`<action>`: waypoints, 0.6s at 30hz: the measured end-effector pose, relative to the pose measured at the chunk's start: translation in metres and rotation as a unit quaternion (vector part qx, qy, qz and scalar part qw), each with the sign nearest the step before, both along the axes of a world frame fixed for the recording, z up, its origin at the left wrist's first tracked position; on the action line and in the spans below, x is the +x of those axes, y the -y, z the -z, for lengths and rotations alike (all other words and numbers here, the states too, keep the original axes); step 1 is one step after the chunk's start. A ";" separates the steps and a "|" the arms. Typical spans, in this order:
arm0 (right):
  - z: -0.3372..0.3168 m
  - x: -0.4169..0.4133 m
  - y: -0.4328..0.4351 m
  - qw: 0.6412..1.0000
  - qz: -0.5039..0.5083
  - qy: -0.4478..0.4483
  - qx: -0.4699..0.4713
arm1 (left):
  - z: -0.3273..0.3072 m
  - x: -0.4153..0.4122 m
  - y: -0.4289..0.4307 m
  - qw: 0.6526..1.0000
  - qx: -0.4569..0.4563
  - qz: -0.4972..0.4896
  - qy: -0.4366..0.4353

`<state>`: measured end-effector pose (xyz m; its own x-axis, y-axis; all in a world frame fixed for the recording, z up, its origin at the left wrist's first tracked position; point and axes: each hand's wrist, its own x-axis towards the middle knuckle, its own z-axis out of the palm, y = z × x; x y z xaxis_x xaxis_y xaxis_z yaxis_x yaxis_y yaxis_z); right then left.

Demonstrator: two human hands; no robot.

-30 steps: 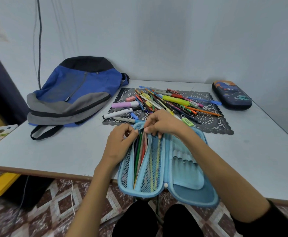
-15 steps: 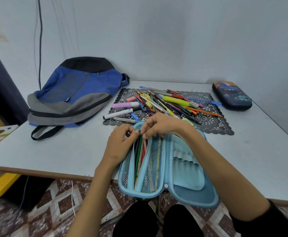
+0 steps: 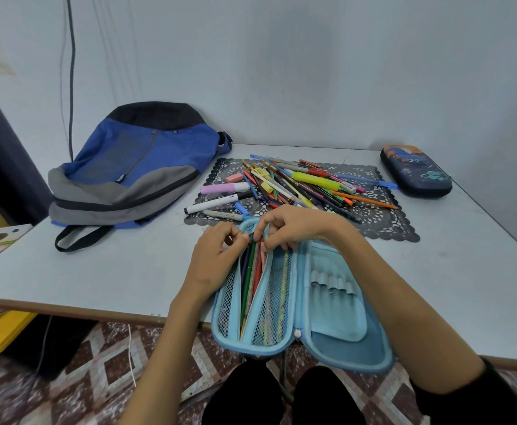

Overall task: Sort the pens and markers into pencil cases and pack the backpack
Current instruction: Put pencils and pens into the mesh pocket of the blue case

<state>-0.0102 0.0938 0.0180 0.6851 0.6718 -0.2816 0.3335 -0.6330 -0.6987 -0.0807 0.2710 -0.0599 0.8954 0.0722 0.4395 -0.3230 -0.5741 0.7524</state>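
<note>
Home study corner; table (image 3: 97, 271), backpack (image 3: 134, 167)
</note>
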 end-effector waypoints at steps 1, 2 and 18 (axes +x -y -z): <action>0.000 0.000 0.000 1.000 -0.004 -0.004 -0.001 | 0.000 0.000 0.000 1.000 0.000 0.000 0.000; 0.000 0.000 0.000 1.000 -0.009 -0.009 -0.003 | 0.000 0.000 0.001 1.000 -0.001 -0.001 -0.001; -0.003 -0.011 -0.001 0.999 0.021 -0.032 -0.006 | 0.005 0.007 -0.003 0.997 0.061 0.054 0.010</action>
